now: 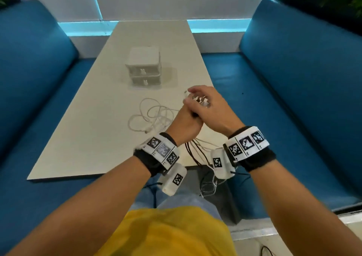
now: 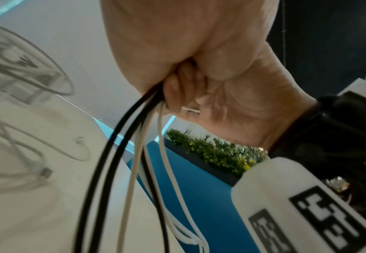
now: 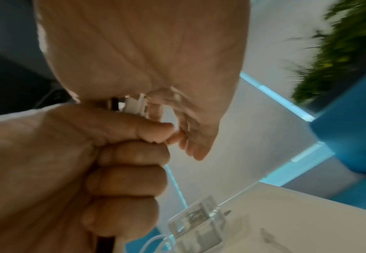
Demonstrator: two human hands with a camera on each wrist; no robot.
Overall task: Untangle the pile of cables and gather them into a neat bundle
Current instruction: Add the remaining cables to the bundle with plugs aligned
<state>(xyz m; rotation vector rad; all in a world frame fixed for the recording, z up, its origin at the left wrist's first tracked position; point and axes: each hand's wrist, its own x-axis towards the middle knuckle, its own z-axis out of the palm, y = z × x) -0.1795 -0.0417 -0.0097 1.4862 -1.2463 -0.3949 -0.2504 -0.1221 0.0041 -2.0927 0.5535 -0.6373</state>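
The left hand [image 1: 185,125] is raised over the near part of the long pale table [image 1: 94,138], its fingers clenched around a gathered bunch of thin black and white cables [image 2: 134,154]. These cables hang down from the fist in long loops and pass over the near table edge. The right hand [image 1: 207,107] lies just above the left fist and touches it. Its fingers are curved over the top of the bunch, where white cable turns [image 1: 197,99] show between them; it seems to pinch a white strand, but the wrist view is too blurred to be sure. A loose tangle of white cables [image 1: 152,116] with small plugs lies on the table, just left of the hands. Behind it stands a small white two-drawer box [image 1: 144,67]. Blue padded benches [image 1: 293,83] run along both sides.
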